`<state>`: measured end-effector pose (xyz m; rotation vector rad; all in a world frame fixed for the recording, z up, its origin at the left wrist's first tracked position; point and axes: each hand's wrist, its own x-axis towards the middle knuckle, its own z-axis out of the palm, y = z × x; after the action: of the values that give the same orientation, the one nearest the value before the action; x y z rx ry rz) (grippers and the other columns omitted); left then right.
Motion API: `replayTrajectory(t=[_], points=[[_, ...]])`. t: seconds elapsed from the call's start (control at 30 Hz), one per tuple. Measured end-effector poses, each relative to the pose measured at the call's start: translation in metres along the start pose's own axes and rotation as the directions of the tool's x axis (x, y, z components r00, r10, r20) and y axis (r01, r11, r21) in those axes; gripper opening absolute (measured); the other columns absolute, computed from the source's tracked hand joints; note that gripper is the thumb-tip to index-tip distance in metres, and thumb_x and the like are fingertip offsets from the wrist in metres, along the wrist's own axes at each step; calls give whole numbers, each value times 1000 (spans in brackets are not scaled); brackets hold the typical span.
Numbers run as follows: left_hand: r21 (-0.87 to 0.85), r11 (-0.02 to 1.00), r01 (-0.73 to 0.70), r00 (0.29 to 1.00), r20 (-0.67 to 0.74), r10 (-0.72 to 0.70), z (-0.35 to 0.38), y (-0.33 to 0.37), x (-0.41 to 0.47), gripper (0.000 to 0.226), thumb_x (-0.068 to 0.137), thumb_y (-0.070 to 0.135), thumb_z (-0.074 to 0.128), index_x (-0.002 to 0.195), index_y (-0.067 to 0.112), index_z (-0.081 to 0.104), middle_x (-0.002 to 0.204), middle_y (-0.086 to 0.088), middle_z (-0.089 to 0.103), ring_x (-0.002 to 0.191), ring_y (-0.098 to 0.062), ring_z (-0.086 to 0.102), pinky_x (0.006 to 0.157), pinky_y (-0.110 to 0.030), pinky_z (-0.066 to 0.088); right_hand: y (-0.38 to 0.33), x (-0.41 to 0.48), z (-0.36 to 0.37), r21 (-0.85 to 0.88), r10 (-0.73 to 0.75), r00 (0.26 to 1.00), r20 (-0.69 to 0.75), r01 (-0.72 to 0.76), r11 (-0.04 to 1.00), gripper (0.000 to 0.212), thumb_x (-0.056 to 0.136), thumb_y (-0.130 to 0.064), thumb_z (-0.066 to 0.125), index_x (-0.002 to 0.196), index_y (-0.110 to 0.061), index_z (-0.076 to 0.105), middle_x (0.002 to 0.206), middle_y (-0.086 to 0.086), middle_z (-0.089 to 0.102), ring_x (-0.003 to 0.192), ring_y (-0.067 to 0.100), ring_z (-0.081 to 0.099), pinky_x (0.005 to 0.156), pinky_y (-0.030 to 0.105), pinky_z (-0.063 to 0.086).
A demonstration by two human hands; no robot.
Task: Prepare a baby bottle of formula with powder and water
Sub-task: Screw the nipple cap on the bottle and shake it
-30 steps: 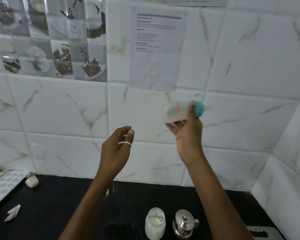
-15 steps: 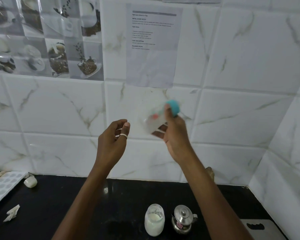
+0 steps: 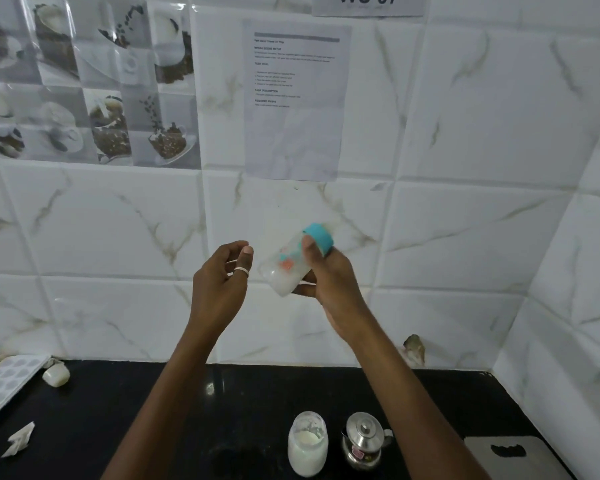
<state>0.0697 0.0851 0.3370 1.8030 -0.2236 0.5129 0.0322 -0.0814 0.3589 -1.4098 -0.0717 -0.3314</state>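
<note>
My right hand [image 3: 329, 282] grips a clear baby bottle [image 3: 286, 266] with a teal collar, raised in front of the tiled wall. The bottle is tilted, base down-left, teal end up-right, with milky white liquid at its base. My left hand [image 3: 220, 282] hovers just left of the bottle, fingers loosely curled and apart, a ring on one finger, holding nothing. On the black counter [image 3: 153, 403] below stand a glass jar of white powder [image 3: 307, 443] and a small steel kettle [image 3: 364, 441], side by side.
A grey board [image 3: 516, 455] lies at the counter's right front corner. A patterned white tray [image 3: 4, 382], a small white piece [image 3: 56, 375] and a crumpled paper scrap [image 3: 20, 439] sit at the left. Tiled walls enclose the back and right.
The bottle swung from lying sideways with the teal end right to tilted with the base down-left, and dropped lower toward my left hand. My left hand barely moved.
</note>
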Motion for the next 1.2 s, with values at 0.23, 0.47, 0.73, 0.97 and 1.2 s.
replayTrajectory(t=[0.23, 0.47, 0.73, 0.97, 1.2], points=[[-9, 1000, 13, 1000, -1, -13, -3, -4, -3, 31, 103, 44, 53, 124, 26, 67, 115, 15, 71, 106, -3, 66, 78, -13, 43, -10, 27, -20, 469, 21, 960, -280, 118, 875, 55, 98, -52, 56, 130, -8, 60, 109, 5, 77, 98, 22, 76, 74, 39, 62], [-9, 1000, 8, 1000, 4, -8, -1, -5, -4, 31, 103, 43, 52, 125, 27, 66, 114, 12, 71, 106, -6, 66, 80, -19, 47, 3, 7, -5, 192, -12, 998, -57, 22, 981, 54, 82, -57, 60, 119, -18, 62, 110, 4, 76, 98, 21, 76, 75, 39, 63], [-3, 1000, 23, 1000, -12, -23, -6, -9, -4, 30, 103, 42, 52, 123, 26, 67, 111, 13, 72, 104, -4, 67, 78, -16, 45, 1, -3, 3, 159, -23, 998, -59, 32, 987, 44, 86, -57, 56, 114, -23, 62, 100, -3, 78, 93, 18, 77, 72, 35, 62], [-23, 999, 33, 999, 1, -33, -9, -14, -10, 28, 103, 43, 52, 123, 29, 67, 113, 16, 72, 106, -4, 67, 81, -17, 46, -14, 4, -19, 512, -50, 968, -248, 174, 841, 49, 96, -51, 55, 128, -13, 61, 114, 8, 76, 104, 23, 75, 79, 40, 62], [7, 1000, 9, 1000, 7, -9, -6, -12, -9, 30, 104, 40, 52, 126, 26, 66, 114, 17, 70, 101, 0, 63, 79, -14, 45, 6, -19, 11, -63, -55, 991, 119, 63, 996, 32, 86, -44, 64, 114, -31, 57, 117, -3, 69, 106, 20, 71, 78, 30, 62]])
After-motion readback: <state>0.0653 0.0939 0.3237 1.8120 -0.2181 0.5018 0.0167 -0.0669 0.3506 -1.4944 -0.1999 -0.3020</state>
